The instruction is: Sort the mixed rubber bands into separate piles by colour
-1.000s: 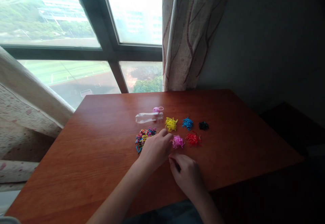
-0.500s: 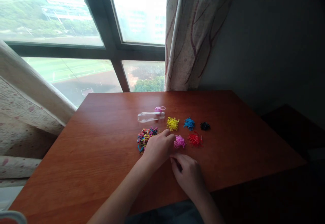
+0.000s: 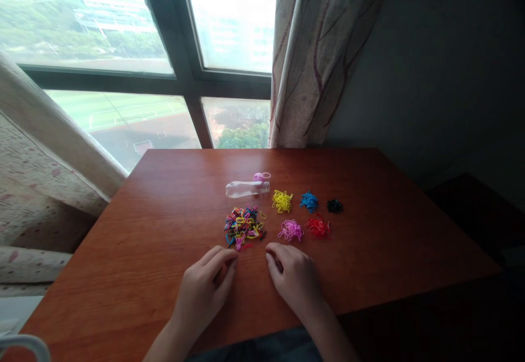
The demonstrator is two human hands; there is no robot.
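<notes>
My left hand (image 3: 204, 290) lies on the wooden table (image 3: 164, 214), fingers curled under, just below a mixed pile of coloured rubber bands (image 3: 243, 226). Beside it my right hand (image 3: 293, 278) also rests with curled fingers, under the pink pile (image 3: 291, 231). Whether either hand holds anything is hidden. Further small piles lie apart by colour: yellow (image 3: 282, 201), blue (image 3: 308, 201), black (image 3: 334, 205) and red (image 3: 317, 228). A clear plastic bottle (image 3: 247, 188) lies on its side behind the mixed pile, with its pink cap (image 3: 261, 176) next to it.
The table stands against a window (image 3: 123, 50) with a patterned curtain (image 3: 324, 56) at its back right corner. Another curtain (image 3: 41, 154) hangs along the left. A dark wall is on the right. A white rim (image 3: 24, 343) shows at the bottom left.
My left hand has drawn back from the mixed and pink piles toward me, which uncovers the mixed pile. The right hand has barely moved. The camera has shifted slightly.
</notes>
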